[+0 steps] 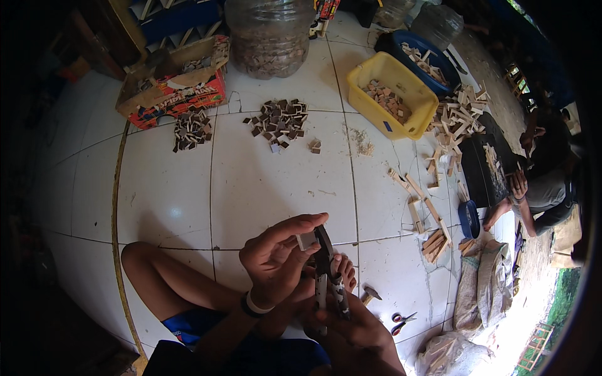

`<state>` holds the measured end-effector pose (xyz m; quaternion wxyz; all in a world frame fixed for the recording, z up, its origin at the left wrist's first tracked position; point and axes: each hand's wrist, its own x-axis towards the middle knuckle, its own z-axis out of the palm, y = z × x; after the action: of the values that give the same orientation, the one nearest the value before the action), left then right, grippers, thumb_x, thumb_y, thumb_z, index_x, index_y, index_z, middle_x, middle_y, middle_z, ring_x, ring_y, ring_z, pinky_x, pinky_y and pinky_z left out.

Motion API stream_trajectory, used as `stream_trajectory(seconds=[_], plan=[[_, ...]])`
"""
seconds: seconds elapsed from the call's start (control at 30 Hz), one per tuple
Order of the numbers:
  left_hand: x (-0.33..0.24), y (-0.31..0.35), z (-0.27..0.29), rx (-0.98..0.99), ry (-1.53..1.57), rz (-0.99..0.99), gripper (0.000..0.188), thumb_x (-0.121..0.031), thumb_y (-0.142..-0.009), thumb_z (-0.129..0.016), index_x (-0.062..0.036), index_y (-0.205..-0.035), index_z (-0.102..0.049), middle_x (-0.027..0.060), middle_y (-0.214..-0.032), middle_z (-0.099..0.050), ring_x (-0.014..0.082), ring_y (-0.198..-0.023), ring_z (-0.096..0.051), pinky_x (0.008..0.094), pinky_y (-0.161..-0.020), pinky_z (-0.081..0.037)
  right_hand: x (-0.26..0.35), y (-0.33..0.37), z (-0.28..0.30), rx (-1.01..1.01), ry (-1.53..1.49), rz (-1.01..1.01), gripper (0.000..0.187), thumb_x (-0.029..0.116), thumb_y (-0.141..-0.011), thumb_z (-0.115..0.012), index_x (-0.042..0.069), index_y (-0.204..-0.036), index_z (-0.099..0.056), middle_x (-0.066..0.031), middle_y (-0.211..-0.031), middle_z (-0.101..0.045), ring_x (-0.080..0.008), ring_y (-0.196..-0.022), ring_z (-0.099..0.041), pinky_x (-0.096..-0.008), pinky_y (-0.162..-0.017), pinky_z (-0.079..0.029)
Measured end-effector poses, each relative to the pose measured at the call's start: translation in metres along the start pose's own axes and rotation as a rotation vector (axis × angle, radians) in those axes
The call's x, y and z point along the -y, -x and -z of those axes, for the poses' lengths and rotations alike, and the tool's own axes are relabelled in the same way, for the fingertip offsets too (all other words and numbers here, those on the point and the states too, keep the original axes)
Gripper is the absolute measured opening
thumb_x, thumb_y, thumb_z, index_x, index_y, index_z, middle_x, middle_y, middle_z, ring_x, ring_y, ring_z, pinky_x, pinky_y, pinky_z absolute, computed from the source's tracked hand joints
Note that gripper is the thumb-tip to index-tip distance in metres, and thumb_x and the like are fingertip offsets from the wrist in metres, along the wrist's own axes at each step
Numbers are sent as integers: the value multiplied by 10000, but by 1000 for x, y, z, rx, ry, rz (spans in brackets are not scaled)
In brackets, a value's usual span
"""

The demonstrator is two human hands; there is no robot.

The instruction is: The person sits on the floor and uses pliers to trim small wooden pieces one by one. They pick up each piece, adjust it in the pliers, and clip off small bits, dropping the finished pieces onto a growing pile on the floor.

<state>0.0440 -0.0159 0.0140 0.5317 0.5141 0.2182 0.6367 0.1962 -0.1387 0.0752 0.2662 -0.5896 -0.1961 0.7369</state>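
My left hand (271, 260) is closed, pinching a small square wooden piece (306, 240) with a pale grey face between thumb and fingers. Right beside that piece is the dark metal head of a pair of pincers (324, 250). Its jaws seem to touch the piece's edge, though I cannot tell whether they bite it. My right hand (356, 326) wraps round the pincers' two black-and-white handles, which stand slightly apart. On the tiles ahead lie a pile of small brown square pieces (281, 122) and a smaller pile (192, 130) to its left.
A cardboard box (182, 94), a large clear plastic container (269, 37) and a yellow tub (395, 94) stand farther off. Wood offcuts (461, 116) lie heaped at right. A hammer (371, 293) and scissors (402, 321) rest by my right arm. Another person (545, 182) sits at far right.
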Motion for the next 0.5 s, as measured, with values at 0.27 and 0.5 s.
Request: stream_trajectory(seconds=[0.27, 0.5], plan=[[-29, -2, -3, -31, -499, 42, 375, 173, -874, -674, 93, -1240, -673, 242, -1194, -735, 270, -1079, -741, 335, -918, -622, -4, -37, -11, -461, 706, 664, 578, 17, -917, -622, -5, -1474, -469, -279, -1241, -644, -439, -1145, -636, -456, -962, -512], [-27, -15, -10, -66, -462, 6, 389, 167, -864, -669, 64, -1238, -701, 204, -1179, -750, 219, -1007, -758, 314, -829, -653, 2, -43, -13, -514, 694, 737, 646, -36, -871, -609, 12, -1498, -462, -298, -1162, -647, -475, -1093, -644, -483, -930, -532]])
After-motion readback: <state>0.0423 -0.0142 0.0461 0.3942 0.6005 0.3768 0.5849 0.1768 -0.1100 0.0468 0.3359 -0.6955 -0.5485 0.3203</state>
